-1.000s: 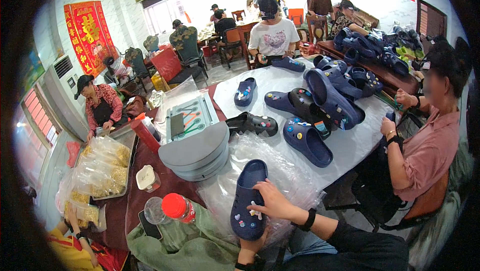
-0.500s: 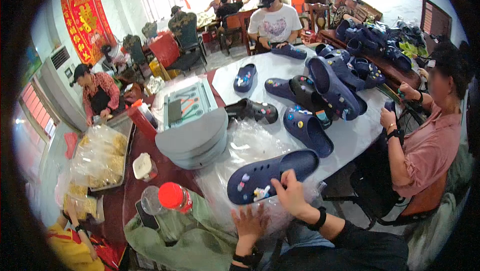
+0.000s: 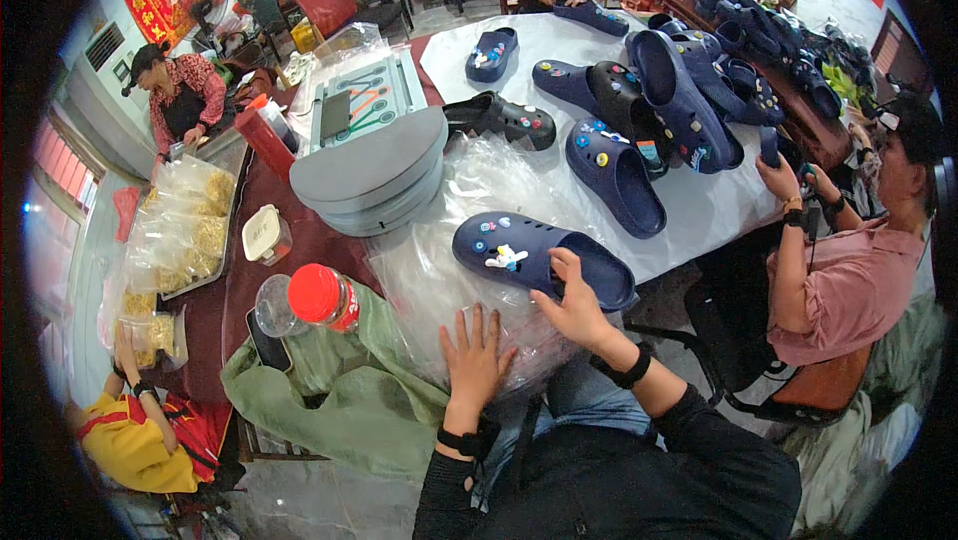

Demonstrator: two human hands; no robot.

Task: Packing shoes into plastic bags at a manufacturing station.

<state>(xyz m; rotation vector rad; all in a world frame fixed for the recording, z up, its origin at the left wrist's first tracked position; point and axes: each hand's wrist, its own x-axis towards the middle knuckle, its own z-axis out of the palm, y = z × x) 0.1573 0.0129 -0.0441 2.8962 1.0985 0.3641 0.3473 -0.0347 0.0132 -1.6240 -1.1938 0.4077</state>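
A navy clog (image 3: 589,259) rests on clear plastic bags (image 3: 399,285) in front of me, its toe to the left. Several small charms sit on its upper, among them a white figure charm (image 3: 507,258). At the clog's near side is my right hand (image 3: 584,315), thumb and index finger apart, the index finger overlapping the shoe's opening. No charm shows in that hand. My left hand (image 3: 475,365) lies spread on the plastic, just nearer to me than the clog and apart from it.
Several clogs, such as a navy one (image 3: 617,176), lie across the white table covering (image 3: 699,226). A grey machine (image 3: 367,156), a red-lidded jar (image 3: 321,295) and a green cloth (image 3: 329,410) are at left. A co-worker in pink (image 3: 838,280) sits at right; others work around.
My view has tilted down. My right hand has gone from pinched fingers by the white charm to parted fingers at the clog's near side. More charms show on the upper now.
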